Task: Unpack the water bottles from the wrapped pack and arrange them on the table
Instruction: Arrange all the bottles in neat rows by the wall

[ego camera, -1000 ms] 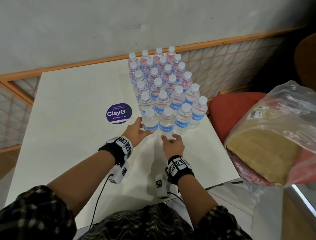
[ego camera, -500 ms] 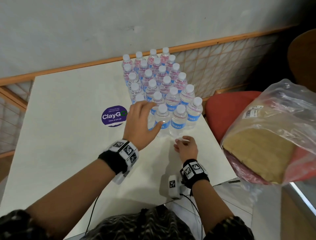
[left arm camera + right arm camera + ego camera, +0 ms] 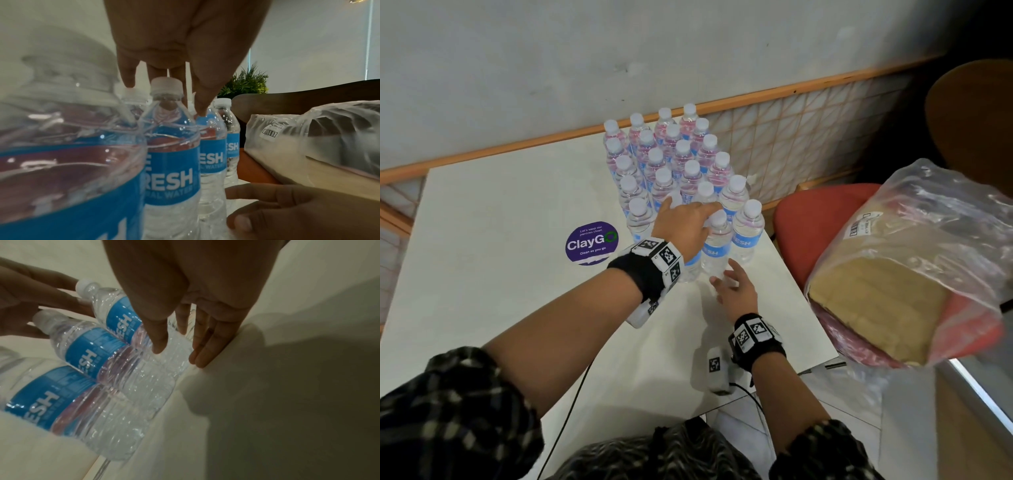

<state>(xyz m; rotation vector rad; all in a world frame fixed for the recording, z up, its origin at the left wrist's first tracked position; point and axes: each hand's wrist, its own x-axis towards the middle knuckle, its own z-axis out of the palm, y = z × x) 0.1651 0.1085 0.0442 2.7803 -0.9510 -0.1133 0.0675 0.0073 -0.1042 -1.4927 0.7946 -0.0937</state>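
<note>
Several clear water bottles (image 3: 681, 161) with white caps and blue labels stand upright in tight rows on the white table (image 3: 493, 274), running from the wall toward me. My left hand (image 3: 688, 219) reaches over the nearest rows, fingers straight and spread above the caps (image 3: 166, 84), gripping nothing. My right hand (image 3: 732, 287) lies low on the table, its straight fingers (image 3: 201, 353) against the base of the front bottle (image 3: 717, 250). The emptied plastic wrap (image 3: 928, 260) with its cardboard tray sits on a red chair to the right.
A round purple sticker (image 3: 591, 242) is stuck to the table left of the bottles. The red chair (image 3: 822, 222) stands right beside the table's right edge. A wooden rail (image 3: 517, 150) and the wall close off the far side. A green plant (image 3: 244, 82) shows behind.
My left hand has lifted from the front bottle's side and moved forward and right over the caps. My right hand has shifted slightly right and forward to the front row's base.
</note>
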